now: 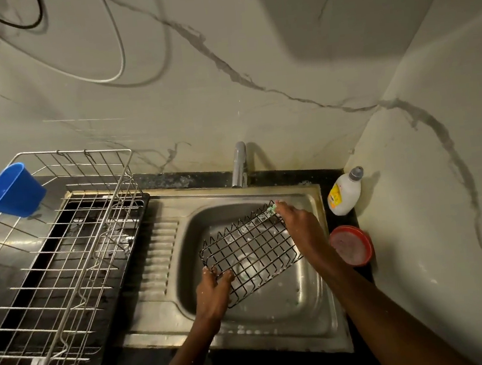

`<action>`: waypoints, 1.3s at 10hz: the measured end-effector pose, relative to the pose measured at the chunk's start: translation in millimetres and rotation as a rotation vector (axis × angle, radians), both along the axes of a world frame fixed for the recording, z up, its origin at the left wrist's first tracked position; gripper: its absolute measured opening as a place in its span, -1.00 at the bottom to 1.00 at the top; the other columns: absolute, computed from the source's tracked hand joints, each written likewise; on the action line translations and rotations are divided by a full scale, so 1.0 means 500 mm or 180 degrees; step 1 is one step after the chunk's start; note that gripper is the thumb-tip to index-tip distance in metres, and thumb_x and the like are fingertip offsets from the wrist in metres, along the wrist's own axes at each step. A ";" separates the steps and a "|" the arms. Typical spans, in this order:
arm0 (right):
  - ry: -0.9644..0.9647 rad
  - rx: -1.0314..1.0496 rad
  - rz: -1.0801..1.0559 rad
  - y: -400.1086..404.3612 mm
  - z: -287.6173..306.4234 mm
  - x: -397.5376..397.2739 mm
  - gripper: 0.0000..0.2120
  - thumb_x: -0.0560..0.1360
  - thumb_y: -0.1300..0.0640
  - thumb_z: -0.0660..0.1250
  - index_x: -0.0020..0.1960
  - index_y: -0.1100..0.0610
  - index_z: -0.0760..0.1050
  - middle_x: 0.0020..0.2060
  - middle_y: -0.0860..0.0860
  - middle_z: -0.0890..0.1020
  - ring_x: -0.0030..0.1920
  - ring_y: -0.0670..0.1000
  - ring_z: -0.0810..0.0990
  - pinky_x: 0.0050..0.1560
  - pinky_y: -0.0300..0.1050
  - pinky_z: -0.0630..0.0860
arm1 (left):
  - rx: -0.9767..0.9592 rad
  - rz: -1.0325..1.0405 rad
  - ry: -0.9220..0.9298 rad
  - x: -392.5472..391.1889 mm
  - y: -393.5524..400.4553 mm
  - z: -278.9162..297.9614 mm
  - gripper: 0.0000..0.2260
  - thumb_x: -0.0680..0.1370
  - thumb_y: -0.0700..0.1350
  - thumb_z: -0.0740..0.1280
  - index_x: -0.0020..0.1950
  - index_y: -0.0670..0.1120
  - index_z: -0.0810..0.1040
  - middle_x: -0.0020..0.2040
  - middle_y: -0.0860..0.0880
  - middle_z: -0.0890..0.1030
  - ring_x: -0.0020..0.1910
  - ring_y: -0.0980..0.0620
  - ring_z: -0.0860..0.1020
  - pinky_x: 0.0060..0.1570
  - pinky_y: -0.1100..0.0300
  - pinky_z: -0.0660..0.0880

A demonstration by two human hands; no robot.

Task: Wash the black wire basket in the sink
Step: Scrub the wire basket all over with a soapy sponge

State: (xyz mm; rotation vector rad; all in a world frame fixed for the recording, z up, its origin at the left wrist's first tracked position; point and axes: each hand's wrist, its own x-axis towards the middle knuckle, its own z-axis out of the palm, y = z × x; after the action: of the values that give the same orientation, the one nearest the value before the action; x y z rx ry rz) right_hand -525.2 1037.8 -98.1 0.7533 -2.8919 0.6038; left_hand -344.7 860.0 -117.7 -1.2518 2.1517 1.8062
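Marble-veined walls (221,65) enclose a dark counter. At 9 o'clock a steel dish rack (52,261) carries a blue cup (11,190). The steel sink (190,330) holds the black wire basket (250,249), tilted and soapy. The left hand (214,292) grips its near corner; the right hand (297,224) presses a green scrubber (272,207) on its far corner. At 3 o'clock: white bottle (345,192), yellow label unreadable; red-rimmed container (350,245).

One black wire basket (248,248), one sink (322,316), two hands (213,298) (299,226), one bottle (344,193), one blue cup (11,191).
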 end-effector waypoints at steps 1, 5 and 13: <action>-0.0469 -0.0528 0.0138 -0.050 0.008 0.058 -0.58 0.61 -0.32 0.13 0.16 -0.08 0.58 -0.01 -0.02 0.66 -0.22 -0.27 0.52 -0.23 -0.44 0.48 | 0.0034 0.0055 -0.0020 -0.005 0.004 -0.004 -0.81 0.66 -0.07 0.38 0.15 -0.16 0.49 0.10 -0.16 0.62 -0.03 -0.01 0.59 -0.22 0.12 0.55; 0.0311 0.0073 0.0563 -0.030 -0.001 0.037 -0.72 0.58 0.18 0.30 0.27 0.14 0.56 0.13 0.08 0.68 0.04 -0.02 0.70 -0.01 -0.37 0.54 | 0.0114 -0.0030 0.0025 -0.004 -0.024 -0.010 -0.80 0.64 -0.05 0.38 0.09 -0.18 0.49 0.04 -0.14 0.61 -0.09 0.00 0.56 -0.28 0.14 0.46; -0.0918 -0.0836 0.0527 -0.119 -0.011 0.149 -0.66 0.61 -0.17 0.22 0.21 -0.02 0.63 0.05 -0.11 0.67 0.10 -0.05 0.62 0.15 -0.24 0.55 | 0.0318 -0.0053 0.0143 -0.026 -0.033 -0.008 -0.78 0.66 0.02 0.35 0.18 -0.09 0.50 0.08 -0.05 0.61 0.03 -0.01 0.61 -0.10 -0.05 0.65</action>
State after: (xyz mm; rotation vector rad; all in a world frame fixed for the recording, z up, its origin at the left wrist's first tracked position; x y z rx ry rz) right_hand -450.7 978.3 -103.8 0.9398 -2.9263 1.1749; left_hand -357.9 843.3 -121.5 -1.1794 2.0590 1.9267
